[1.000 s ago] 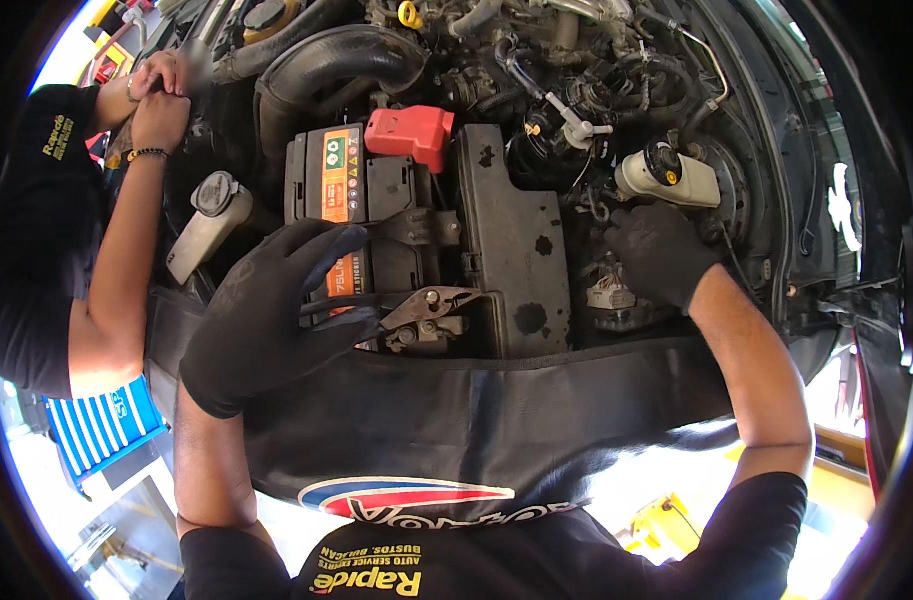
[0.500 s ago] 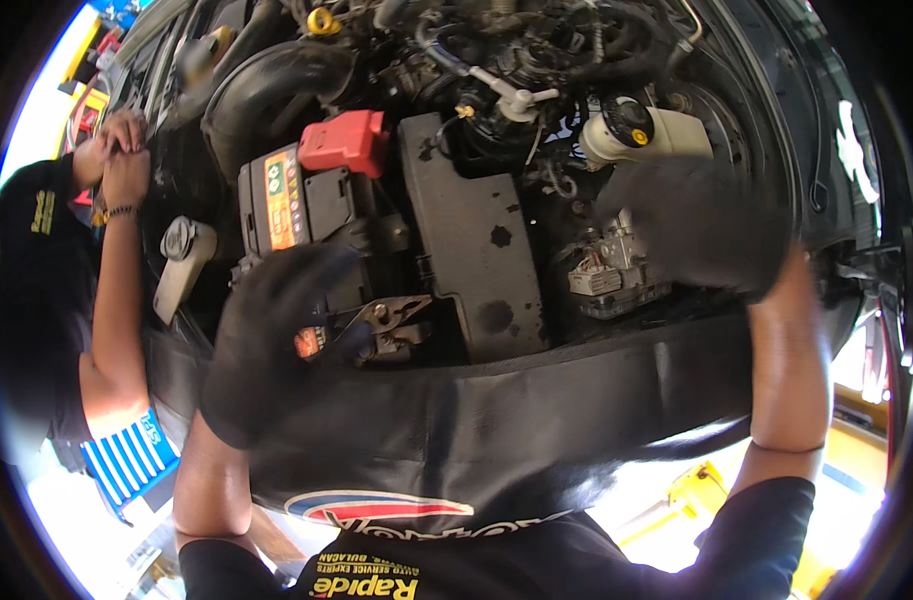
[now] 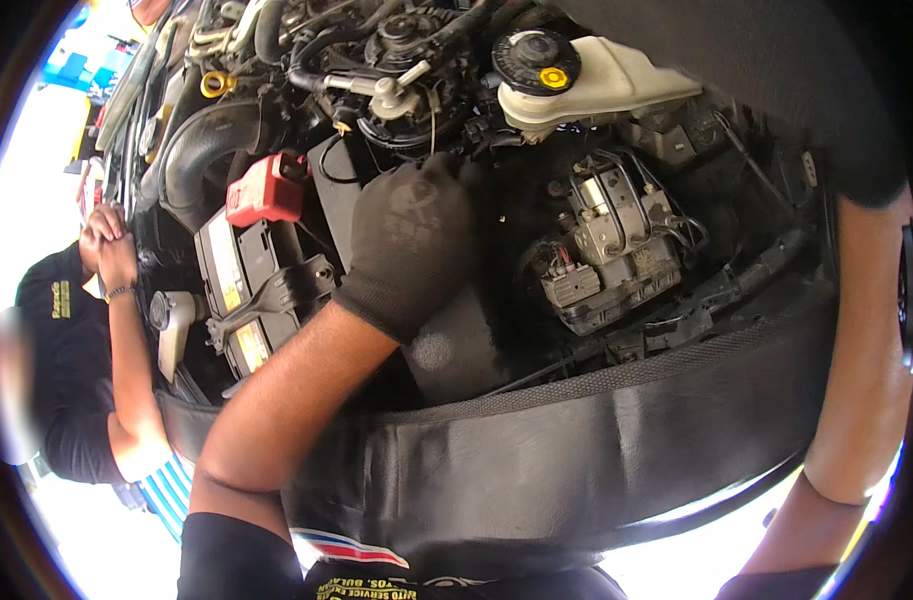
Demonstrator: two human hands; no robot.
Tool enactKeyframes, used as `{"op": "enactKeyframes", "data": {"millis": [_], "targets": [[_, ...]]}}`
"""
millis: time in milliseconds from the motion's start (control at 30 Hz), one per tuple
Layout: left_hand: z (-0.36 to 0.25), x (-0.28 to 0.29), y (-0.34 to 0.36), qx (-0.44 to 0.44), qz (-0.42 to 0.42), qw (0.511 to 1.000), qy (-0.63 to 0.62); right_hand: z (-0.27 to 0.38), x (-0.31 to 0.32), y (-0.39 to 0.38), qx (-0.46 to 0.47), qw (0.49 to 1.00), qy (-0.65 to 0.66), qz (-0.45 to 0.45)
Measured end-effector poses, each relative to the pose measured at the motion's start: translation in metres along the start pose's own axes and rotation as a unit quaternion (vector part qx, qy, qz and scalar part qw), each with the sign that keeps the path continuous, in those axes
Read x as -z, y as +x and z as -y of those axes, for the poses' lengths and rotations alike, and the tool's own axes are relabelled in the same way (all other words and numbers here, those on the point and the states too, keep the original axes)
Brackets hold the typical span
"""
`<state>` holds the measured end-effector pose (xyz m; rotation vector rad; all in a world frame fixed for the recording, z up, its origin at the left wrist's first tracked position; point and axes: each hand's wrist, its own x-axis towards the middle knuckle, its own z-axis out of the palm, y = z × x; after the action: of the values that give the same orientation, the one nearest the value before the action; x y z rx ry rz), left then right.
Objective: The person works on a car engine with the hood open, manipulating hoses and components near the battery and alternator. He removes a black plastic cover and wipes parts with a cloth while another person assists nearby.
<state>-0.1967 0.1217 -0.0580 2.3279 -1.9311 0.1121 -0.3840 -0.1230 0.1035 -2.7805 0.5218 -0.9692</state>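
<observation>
In the view from the head, a worker in dark gloves leans over an open engine bay, where a cream plastic reservoir with a round black cap point(image 3: 599, 85) sits at the far side, right of centre. Its long axis runs roughly left to right, the capped end to the left and the narrowing end toward the right. The black-gloved right hand point(image 3: 752, 85) looms above and beside that narrow end, large and close to the lens; its fingers run out of view at the upper edge, so how far it is open and whether it holds anything cannot be told. The black-gloved left hand point(image 3: 412, 235), back upward and fingers bent away from the body, covers part of a long black plastic box point(image 3: 455, 350) whose long axis slants from upper left to lower right. Its fingertips are lost among dark hoses, leaving its grip unclear. Between reservoir and front edge stands a silver metal block with thin bent pipes point(image 3: 617, 230); left of the box is a dark battery point(image 3: 267, 262) near a red plastic cover point(image 3: 267, 190). At far left, a co-worker's bare hands point(image 3: 105, 226) are clasped together.
</observation>
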Motion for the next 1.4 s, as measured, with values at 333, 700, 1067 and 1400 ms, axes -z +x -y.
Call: {"op": "enactKeyframes", "data": {"millis": [333,700,1067,1400], "targets": [[-0.003,0.011,0.009,0.119,-0.016,0.992,-0.036,0.014,-0.034,-0.003,-0.066,0.989,0.122,0.055],[-0.001,0.018,0.006,0.145,-0.015,0.986,-0.080,0.025,-0.045,-0.003,-0.090,0.976,0.183,0.079],[0.002,0.008,0.008,0.139,0.011,0.981,-0.137,0.035,-0.052,-0.003,-0.104,0.965,0.219,0.095],[-0.007,0.014,0.004,0.131,0.054,0.987,-0.069,0.043,-0.058,0.000,-0.110,0.960,0.233,0.110]]}}
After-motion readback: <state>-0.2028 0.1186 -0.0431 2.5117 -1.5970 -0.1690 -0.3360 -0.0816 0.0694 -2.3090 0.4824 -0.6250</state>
